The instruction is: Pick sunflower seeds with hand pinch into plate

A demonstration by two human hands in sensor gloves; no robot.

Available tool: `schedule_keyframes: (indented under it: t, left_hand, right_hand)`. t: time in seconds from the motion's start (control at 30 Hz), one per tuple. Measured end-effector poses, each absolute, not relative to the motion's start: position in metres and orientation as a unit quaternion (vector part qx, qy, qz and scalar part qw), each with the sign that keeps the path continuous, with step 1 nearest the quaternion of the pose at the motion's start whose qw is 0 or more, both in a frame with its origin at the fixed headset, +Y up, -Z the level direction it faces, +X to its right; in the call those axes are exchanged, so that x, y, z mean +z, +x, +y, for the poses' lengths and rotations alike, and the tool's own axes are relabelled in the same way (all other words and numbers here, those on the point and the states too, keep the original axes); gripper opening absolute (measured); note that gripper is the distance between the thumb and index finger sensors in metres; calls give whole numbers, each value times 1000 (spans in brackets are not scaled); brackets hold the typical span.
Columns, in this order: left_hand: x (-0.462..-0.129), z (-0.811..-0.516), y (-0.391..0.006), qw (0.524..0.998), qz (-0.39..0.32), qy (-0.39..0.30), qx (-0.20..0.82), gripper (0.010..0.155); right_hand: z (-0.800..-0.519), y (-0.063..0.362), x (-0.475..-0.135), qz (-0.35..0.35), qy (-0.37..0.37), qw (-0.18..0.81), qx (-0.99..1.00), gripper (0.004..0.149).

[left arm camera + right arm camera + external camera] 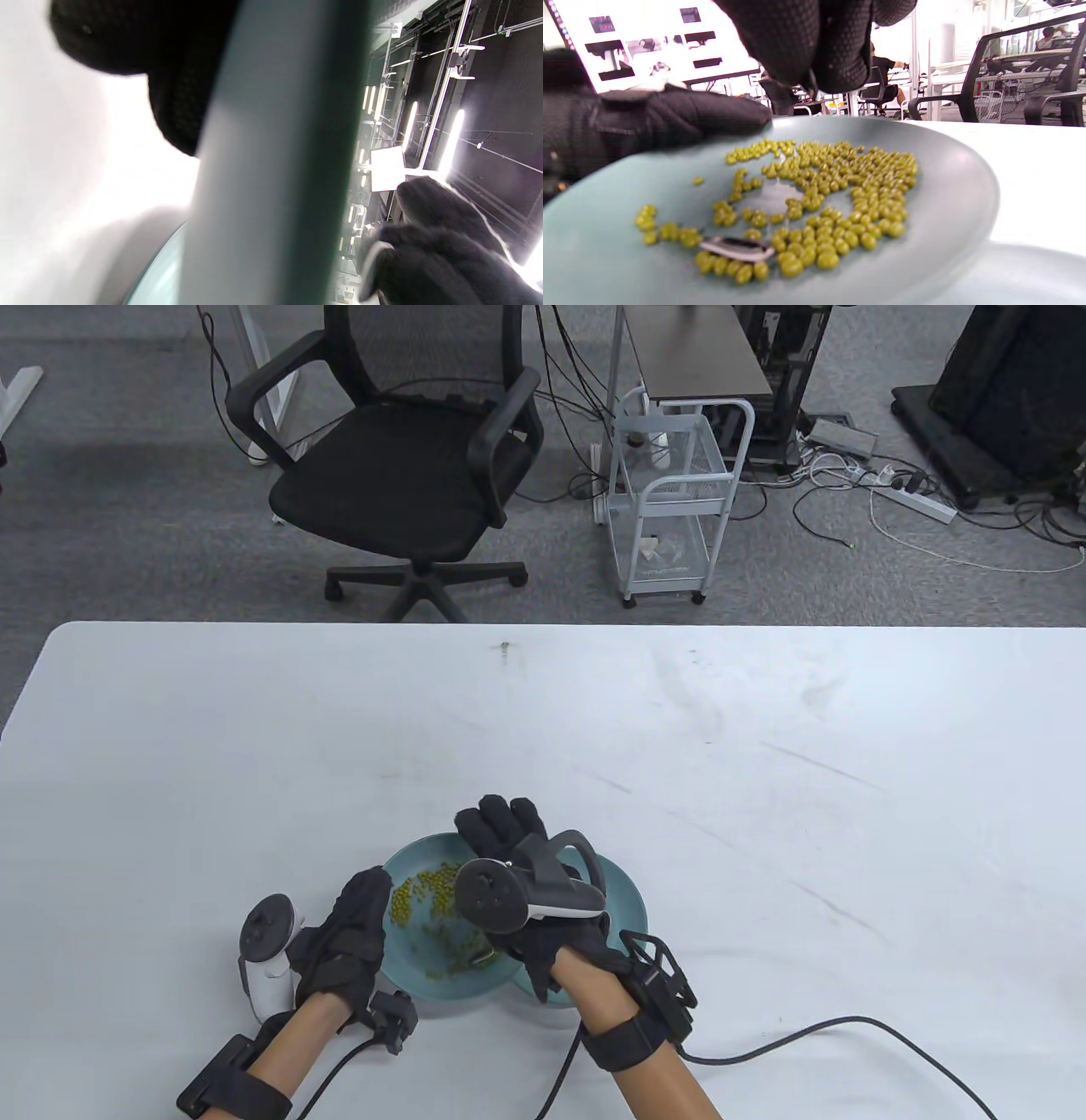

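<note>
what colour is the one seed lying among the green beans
Black-and-white striped sunflower seed among the green beans; right wrist view shows it best.

Table view overhead; wrist views close, low; all share plate (624, 899).

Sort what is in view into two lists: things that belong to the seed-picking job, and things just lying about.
Part of the job:
- plate of green beans, tilted
- sunflower seed among the beans
- second plate underneath
- left hand holding the tilted plate's rim
- right hand above the beans

Lying about:
- office chair
- white wire cart
- floor cables
</note>
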State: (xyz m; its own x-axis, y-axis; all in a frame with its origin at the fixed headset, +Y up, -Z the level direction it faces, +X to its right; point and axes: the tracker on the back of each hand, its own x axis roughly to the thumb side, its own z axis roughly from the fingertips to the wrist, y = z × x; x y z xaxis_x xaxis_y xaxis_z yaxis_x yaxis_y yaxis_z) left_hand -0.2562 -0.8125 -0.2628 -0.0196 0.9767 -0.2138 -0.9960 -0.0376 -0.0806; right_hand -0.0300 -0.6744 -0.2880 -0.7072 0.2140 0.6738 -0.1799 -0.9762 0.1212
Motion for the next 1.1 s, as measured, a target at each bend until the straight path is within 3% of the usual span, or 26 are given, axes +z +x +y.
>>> schedule_keyframes:
  t: [0.2, 0.3, 0.43, 0.53, 0.73, 1.1]
  left_hand:
    - [-266, -811, -266, 693, 59, -92, 713, 49]
    - [-266, -811, -268, 689, 64, -91, 716, 49]
    - [-267, -811, -268, 686, 61, -91, 719, 49]
    - [-267, -811, -269, 687, 63, -88, 719, 49]
    - [-267, -811, -269, 685, 58, -86, 721, 49]
    - [-267, -813, -268, 684, 55, -88, 722, 49]
  right_hand:
    - [-668, 5, -281, 21, 336, 125, 933, 34]
    - [-682, 24, -277, 38, 317, 118, 940, 34]
    - [-723, 45, -274, 64, 288, 132, 946, 34]
    - [-743, 49, -274, 116, 283, 139, 942, 34]
    - [-756, 48, -279, 137, 272, 129, 944, 34]
    - [-757, 45, -278, 150, 267, 121, 944, 35]
